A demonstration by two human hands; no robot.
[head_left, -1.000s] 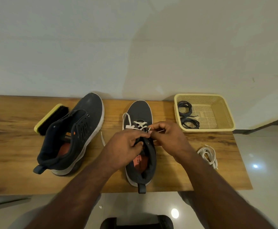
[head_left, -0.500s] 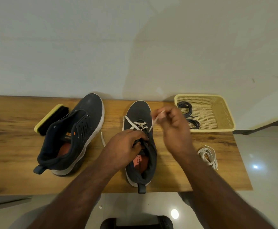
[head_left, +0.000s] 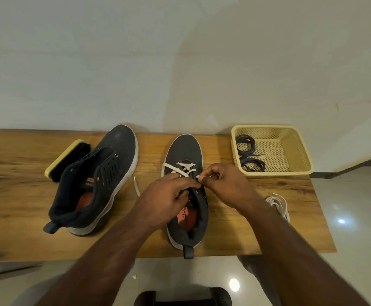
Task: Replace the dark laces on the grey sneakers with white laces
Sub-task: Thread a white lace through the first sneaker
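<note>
On the wooden bench [head_left: 14, 195] we found two grey sneakers: the right sneaker [head_left: 185, 155] stood upright with its toe pointing to the far side, and the left sneaker [head_left: 105, 173] lay tilted beside it, with no lace in its eyelets. Our left hand [head_left: 169, 195] gripped the tongue and collar of the right sneaker, fingers curled into the opening. Our right hand [head_left: 224, 184] pinched the tip of the white lace [head_left: 181, 170] just beside the eyelets on the shoe's right side. Two crossings were already laid over the far eyelets; the near eyelets remained open. The lace's other end [head_left: 137, 187] trailed on the bench between the shoes. We judged the step in hand to be threading the next eyelet. The next move would call for steering the tip squarely through the hole and drawing the slack even. The dark laces [head_left: 247, 155] lay coiled in the yellow basket [head_left: 299, 149] at far right. A second white lace [head_left: 278, 203] waited near right, and a brush [head_left: 69, 160] lay at far left.
</note>
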